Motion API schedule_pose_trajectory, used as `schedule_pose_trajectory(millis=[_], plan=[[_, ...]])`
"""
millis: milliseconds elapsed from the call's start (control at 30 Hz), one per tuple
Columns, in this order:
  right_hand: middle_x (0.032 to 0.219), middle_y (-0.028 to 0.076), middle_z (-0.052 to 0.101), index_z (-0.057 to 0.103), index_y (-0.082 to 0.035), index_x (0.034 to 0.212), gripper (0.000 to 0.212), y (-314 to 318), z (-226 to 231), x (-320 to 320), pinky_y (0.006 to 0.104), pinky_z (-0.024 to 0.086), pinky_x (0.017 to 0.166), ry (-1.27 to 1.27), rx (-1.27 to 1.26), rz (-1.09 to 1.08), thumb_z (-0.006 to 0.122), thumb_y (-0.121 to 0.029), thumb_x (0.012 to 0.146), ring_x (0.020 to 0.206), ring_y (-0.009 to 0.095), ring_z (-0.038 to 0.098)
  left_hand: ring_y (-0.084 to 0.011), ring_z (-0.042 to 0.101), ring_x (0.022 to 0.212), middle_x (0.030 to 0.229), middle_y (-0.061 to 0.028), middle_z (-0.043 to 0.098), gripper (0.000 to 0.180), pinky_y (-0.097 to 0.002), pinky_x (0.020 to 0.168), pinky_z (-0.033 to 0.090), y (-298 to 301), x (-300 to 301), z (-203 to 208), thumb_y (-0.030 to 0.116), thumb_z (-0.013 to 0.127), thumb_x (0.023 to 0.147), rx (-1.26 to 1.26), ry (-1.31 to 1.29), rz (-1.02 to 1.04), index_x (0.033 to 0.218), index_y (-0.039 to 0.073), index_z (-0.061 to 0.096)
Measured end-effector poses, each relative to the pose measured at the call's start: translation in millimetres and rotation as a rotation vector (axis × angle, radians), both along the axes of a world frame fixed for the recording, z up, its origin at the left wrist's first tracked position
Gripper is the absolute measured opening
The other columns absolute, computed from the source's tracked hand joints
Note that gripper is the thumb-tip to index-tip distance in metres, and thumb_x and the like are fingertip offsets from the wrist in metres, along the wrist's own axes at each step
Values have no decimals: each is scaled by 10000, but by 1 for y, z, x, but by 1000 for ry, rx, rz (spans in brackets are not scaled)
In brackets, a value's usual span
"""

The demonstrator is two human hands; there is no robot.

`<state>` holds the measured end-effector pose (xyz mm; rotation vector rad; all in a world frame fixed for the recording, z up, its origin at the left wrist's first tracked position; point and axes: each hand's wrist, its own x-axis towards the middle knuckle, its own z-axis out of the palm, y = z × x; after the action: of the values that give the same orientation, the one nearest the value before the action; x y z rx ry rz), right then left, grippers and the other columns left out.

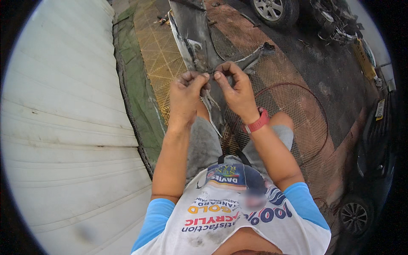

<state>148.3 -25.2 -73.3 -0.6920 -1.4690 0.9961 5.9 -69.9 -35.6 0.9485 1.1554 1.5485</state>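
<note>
Close together in front of me, my left hand (186, 94) and my right hand (239, 94) are both closed in a pinch, thumbs against fingertips. Between them is something small and dark that I cannot make out. Just under the fingers lies a long, dark grey car body panel (191, 26) with torn white edges, running away from me. A narrower arm of the panel (251, 59) branches off to the right. Ragged whitish strips (209, 104) hang by my left hand, partly hidden by it. A red watch (257, 122) circles my right wrist.
A pale ribbed wall (63, 102) rises on the left, with a green cloth (138, 87) along its foot. A thin reddish hose (326, 114) curves over the patterned floor. A car wheel (272, 9) and wrecked parts (335, 19) are at far right, a dark car (374, 157) at right.
</note>
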Motion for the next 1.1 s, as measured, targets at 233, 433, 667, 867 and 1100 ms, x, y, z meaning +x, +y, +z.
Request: schedule_pose_trajectory(millis=[233, 433, 667, 867, 1100], plan=[[913, -4, 666, 663, 18, 993, 125, -3, -1, -7, 257, 496, 796, 281, -344, 229, 716, -89, 957, 861, 82, 605, -70, 550, 655, 757, 18, 643, 72, -224, 607, 410, 2, -5, -9, 114, 715, 913, 4, -121, 20, 864, 64, 698], [900, 16, 699, 693, 35, 978, 142, 18, -12, 19, 269, 511, 807, 170, -205, 40, 722, -100, 950, 867, 95, 633, -59, 550, 658, 756, 36, 626, 55, -212, 604, 418, 6, -11, -6, 104, 731, 900, -28, -61, 64, 885, 77, 684], [981, 47, 738, 733, 1, 1054, 145, -9, -7, -20, 269, 532, 836, 485, -446, 282, 742, -98, 947, 919, 100, 664, -70, 520, 647, 748, 3, 628, 81, -229, 607, 401, 6, -6, -12, 74, 720, 905, -2, -92, 49, 855, 28, 676], [955, 0, 683, 687, -32, 963, 52, 1, -14, -23, 275, 525, 800, 712, -481, 378, 717, -22, 922, 872, 111, 635, -71, 502, 616, 726, 13, 602, 97, -231, 584, 393, 3, -3, -6, 101, 709, 909, 23, -57, 31, 838, 55, 663], [867, 58, 704, 667, 0, 933, 94, 10, 7, -17, 335, 544, 741, 80, -78, -85, 680, -9, 841, 805, 152, 690, -70, 507, 605, 698, 37, 578, 122, -232, 563, 396, 8, -5, -7, 154, 686, 922, -130, -452, -62, 829, 101, 628]])
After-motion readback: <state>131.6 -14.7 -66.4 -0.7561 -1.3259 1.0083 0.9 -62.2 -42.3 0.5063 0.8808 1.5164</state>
